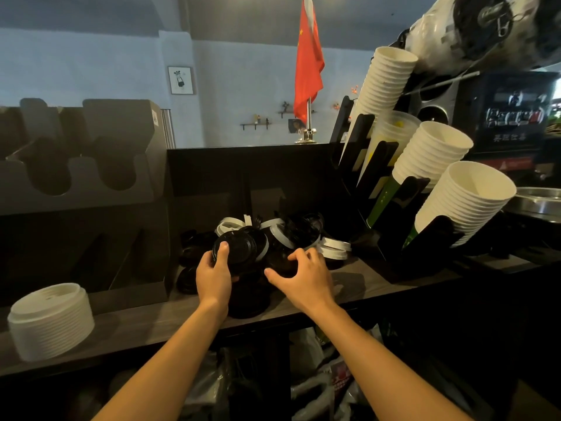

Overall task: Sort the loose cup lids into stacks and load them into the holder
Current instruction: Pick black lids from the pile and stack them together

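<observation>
A heap of loose black and white cup lids [285, 235] lies on the dark counter shelf [373, 284], in the middle. My left hand [214, 275] grips a black lid [239, 247] tilted up toward me, thumb on its top. My right hand [303, 273] hovers over black lids [279, 262] at the heap's front, fingers spread and curled; whether it touches them I cannot tell. A neat stack of white lids [50, 322] stands at the near left. The dark lid holder [82, 189] with U-shaped slots rises at the left.
A rack of stacked white paper cups [455, 202] leans in from the right. A red flag on a stand [308, 71] is behind the back wall of the counter. A metal bowl [540, 202] sits at the far right. Bags lie below the shelf.
</observation>
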